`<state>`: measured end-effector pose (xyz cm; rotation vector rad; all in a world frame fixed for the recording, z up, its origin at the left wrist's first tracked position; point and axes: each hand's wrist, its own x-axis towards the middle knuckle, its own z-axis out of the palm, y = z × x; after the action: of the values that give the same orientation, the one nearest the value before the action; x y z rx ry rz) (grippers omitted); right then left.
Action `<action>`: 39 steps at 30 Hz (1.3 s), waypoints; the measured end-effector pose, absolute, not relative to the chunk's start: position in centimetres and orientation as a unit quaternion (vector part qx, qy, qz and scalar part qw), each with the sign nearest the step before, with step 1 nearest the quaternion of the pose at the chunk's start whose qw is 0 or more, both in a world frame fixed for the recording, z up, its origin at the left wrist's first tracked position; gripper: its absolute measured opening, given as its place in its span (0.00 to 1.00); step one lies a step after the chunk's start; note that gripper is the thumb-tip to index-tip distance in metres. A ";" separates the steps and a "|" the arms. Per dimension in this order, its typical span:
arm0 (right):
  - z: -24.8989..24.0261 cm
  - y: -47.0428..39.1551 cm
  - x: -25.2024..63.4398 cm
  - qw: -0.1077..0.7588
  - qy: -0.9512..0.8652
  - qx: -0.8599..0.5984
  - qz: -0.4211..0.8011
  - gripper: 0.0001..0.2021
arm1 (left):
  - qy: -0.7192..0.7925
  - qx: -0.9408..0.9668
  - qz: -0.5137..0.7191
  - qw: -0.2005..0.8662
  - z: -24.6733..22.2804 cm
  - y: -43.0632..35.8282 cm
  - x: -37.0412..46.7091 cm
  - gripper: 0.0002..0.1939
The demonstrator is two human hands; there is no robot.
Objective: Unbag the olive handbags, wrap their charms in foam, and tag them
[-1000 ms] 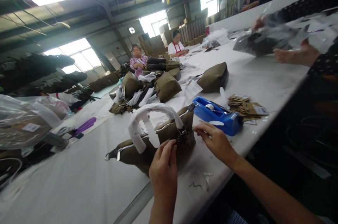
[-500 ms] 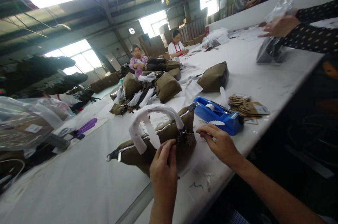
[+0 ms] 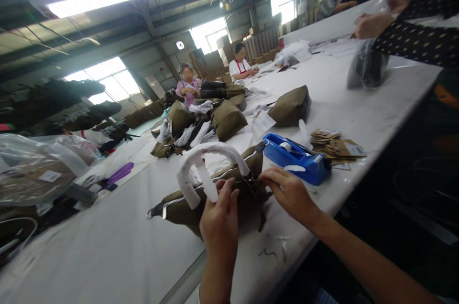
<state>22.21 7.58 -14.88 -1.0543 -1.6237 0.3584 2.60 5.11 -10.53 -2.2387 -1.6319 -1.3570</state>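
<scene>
An olive handbag with a silver zip lies in front of me, its handle wrapped in white. A white strip with a toothed edge hangs by the handle. My left hand is closed at the bag's near side, fingertips pressed together beside the strip's lower end; what they grip is hidden. With fingers pinched, my right hand is at the dark hanging charm by the handle's right base. The charm's details are blurred.
Right of the bag stand a blue tape dispenser and a stack of brown tags. Several olive bags lie farther back. At right, a co-worker's hands hold clear plastic over a dark item. Purple strips lie left.
My right hand has moved left to the charm, which now swings lower and apart from the bag. My left hand has shifted slightly left and up. The co-worker's hands have risen.
</scene>
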 end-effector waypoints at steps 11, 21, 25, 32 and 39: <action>-15.5 7.5 23.8 0.473 -0.721 -0.495 0.106 0.07 | -0.530 -0.768 -0.343 0.107 -9.7 6.7 2.1 0.10; -14.5 4.2 25.5 0.590 -0.552 -0.544 0.226 0.12 | -0.474 -0.641 -0.525 -0.299 -8.4 4.7 3.0 0.11; -13.3 3.9 24.7 0.656 -0.409 -0.384 0.505 0.16 | -0.409 -0.567 -0.568 -0.434 -8.2 4.5 4.9 0.13; -13.0 4.4 23.2 0.680 -0.316 -0.311 0.584 0.14 | -0.408 -0.619 -0.557 -0.374 -8.0 4.6 6.0 0.08; -13.9 4.6 22.4 0.683 -0.430 -0.391 0.441 0.10 | -0.390 -0.743 -0.491 -0.233 -7.3 4.0 6.5 0.06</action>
<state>22.42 4.57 -13.86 -0.8776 -0.9643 0.9893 6.52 4.04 -7.31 -2.7606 -1.4498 -1.8220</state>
